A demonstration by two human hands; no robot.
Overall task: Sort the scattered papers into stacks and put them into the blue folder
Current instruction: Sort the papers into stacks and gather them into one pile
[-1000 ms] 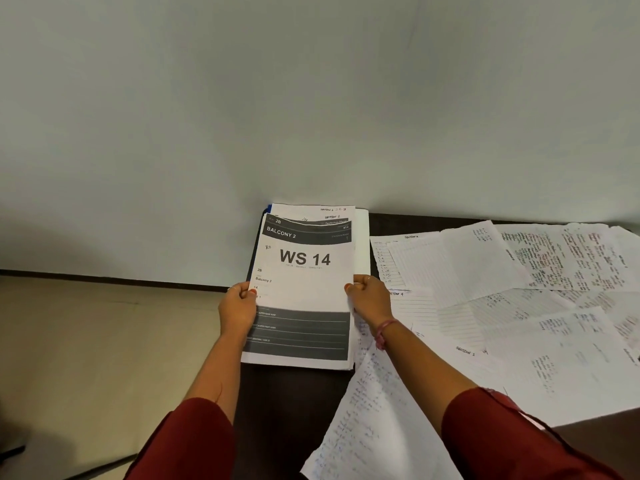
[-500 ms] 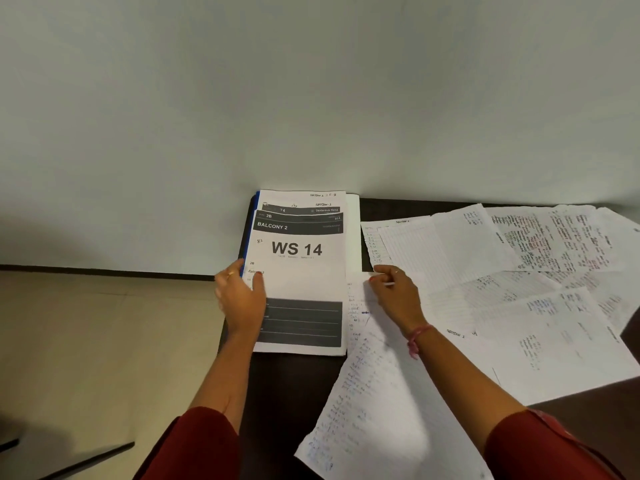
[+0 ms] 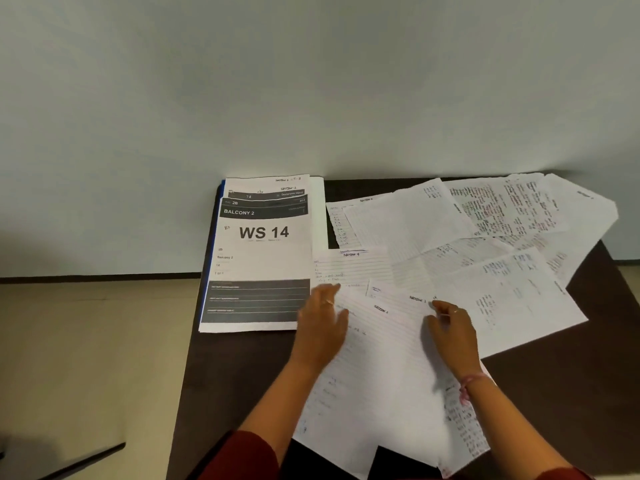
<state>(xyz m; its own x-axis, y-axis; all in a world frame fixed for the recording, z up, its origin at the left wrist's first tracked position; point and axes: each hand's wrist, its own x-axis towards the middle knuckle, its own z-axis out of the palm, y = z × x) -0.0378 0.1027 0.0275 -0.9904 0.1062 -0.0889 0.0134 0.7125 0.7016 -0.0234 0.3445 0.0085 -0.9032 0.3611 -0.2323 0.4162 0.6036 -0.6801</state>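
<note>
Stack [image 3: 261, 251] with the "WS 14" sheet on top sits at the far-left corner of the dark surface [image 3: 221, 393], squared up. Thin blue edge of the folder [image 3: 207, 271] shows along the stack's left side, underneath it. Loose handwritten papers [image 3: 485, 237] fan out to the right, overlapping, reaching the wall [image 3: 311, 81]. Nearest lined sheet [image 3: 384, 358] lies in front of the person, partly over the near edge. Left hand [image 3: 320, 327] is over that sheet's left part by the stack's bottom-right corner, blurred; fingers look fairly straight and together, contact unclear. Right hand [image 3: 452, 336] is at the sheet's top right, fingers curled, tips pinched at the paper edge. Red sleeves [image 3: 249, 459] at the bottom.
</note>
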